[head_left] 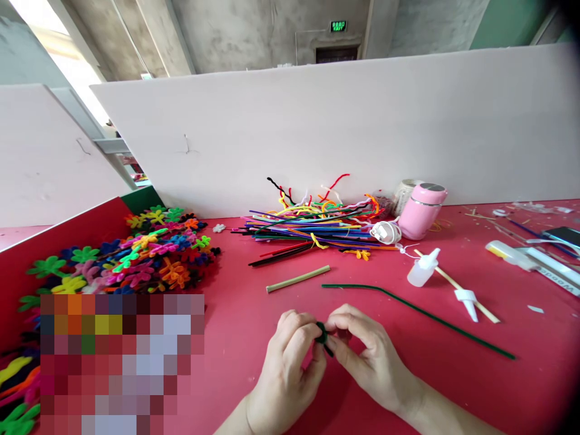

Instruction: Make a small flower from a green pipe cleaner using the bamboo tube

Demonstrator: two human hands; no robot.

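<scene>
Between both hands' fingers [317, 347], a fuzzy green coil [322, 333]

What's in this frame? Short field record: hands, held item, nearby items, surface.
left hand: left hand, fingertips pinch a dark green coiled pipe cleaner
right hand: right hand, pinches the same coil from the other side
near: long dark green straight pipe cleaner; short tan wooden stick
left: heap of multicoloured pipe-cleaner flowers
back: pile of mixed straight pipe cleaners; pink metal flask
surface: red table
</scene>
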